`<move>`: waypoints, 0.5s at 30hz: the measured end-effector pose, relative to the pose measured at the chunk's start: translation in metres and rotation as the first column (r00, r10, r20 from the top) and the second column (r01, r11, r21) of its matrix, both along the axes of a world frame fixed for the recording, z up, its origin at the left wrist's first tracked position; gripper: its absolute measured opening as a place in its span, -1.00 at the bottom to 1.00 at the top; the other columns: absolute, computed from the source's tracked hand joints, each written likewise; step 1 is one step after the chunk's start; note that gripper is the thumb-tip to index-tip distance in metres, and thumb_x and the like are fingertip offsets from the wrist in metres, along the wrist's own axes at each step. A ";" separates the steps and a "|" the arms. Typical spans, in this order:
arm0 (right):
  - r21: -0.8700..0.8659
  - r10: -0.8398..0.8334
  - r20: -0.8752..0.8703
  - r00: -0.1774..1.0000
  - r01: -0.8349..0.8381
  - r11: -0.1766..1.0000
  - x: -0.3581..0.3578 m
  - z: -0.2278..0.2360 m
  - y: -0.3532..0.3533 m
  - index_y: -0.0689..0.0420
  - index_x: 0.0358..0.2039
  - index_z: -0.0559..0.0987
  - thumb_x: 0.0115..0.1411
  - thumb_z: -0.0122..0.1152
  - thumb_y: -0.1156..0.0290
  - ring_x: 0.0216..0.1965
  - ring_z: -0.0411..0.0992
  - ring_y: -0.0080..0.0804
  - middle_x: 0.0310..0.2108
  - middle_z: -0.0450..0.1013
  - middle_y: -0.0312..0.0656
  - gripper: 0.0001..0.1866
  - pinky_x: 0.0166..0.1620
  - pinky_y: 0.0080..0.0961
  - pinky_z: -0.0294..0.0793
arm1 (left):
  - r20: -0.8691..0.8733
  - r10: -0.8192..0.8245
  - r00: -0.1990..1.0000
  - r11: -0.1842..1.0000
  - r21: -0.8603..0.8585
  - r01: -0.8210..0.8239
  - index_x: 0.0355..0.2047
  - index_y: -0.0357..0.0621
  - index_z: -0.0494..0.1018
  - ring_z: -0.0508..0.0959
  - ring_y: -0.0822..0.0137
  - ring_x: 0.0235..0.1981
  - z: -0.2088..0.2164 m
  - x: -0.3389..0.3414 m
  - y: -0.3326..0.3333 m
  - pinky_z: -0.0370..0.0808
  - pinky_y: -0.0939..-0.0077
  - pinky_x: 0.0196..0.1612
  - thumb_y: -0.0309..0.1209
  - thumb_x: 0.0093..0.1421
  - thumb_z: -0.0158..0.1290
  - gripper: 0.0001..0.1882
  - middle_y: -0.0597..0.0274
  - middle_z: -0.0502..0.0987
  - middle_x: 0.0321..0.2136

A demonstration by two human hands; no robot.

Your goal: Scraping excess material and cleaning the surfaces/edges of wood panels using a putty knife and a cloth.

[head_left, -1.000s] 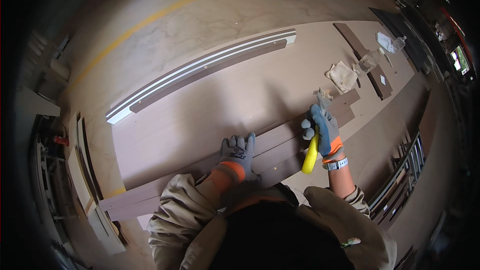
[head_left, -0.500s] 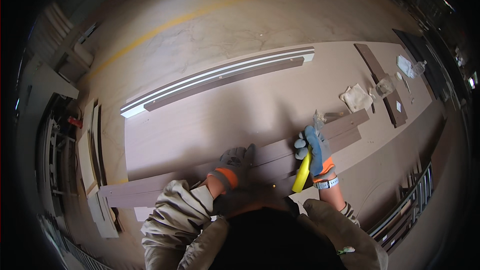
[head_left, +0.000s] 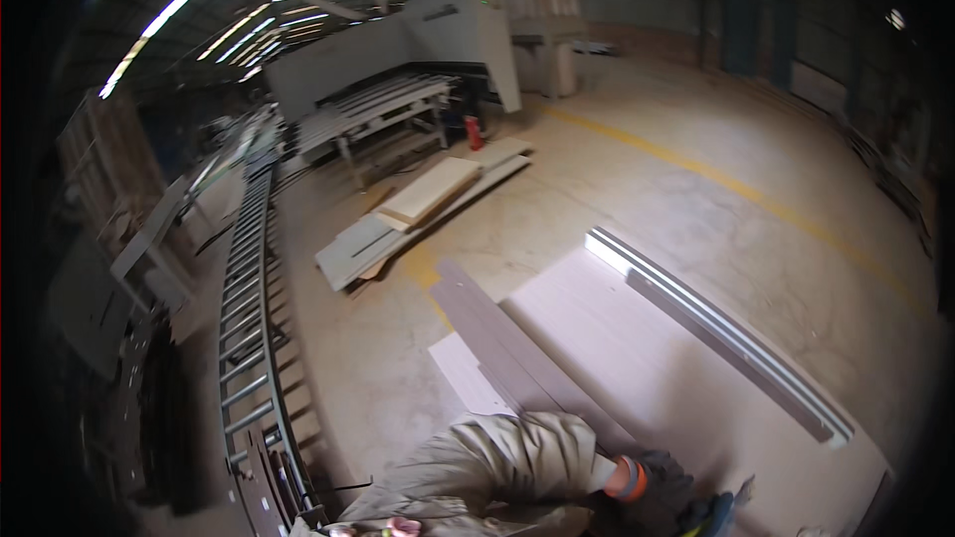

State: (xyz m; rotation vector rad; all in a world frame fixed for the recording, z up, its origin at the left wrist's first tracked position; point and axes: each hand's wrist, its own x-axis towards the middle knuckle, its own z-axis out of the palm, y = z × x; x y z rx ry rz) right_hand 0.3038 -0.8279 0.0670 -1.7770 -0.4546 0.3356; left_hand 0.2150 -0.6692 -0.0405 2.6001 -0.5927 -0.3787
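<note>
At the lower edge, my left hand (head_left: pixel 662 492), in a dark grey glove with an orange cuff, is over the near end of the long brown boards (head_left: pixel 527 363). Its fingers are dark and blurred, so their grip is unclear. Close beside it on the right, only part of my right hand (head_left: pixel 718 515) shows, in a blue-grey glove. A sliver of the yellow tool (head_left: pixel 692 533) shows at that hand; the rest is cut off by the frame edge. The boards lie along the near side of a large pale panel (head_left: pixel 786 447).
A long white-and-brown profile (head_left: pixel 716 333) lies along the panel's far side. Stacked boards (head_left: pixel 433 194) rest on the floor ahead, near a red extinguisher-like object (head_left: pixel 473 132) and a large machine (head_left: pixel 398 50). A roller conveyor (head_left: pixel 249 338) runs along the left.
My view has swung left and up, bringing in the conveyor and machine. Both hands now appear lower right, closer together in the picture, and my right hand is mostly out of frame.
</note>
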 end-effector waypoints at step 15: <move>-0.081 0.127 -0.347 0.929 -0.164 0.983 0.020 -0.006 0.047 0.09 -0.52 0.38 0.22 -0.05 0.23 -0.69 0.25 -0.60 -0.68 0.28 -0.35 -0.75 -0.65 -0.61 0.25 | -0.040 0.267 0.963 0.951 0.169 -0.257 0.05 -0.20 0.22 0.28 0.10 0.04 0.098 0.052 0.025 0.17 0.17 0.11 -0.01 -0.05 0.01 -0.28 0.05 0.28 0.01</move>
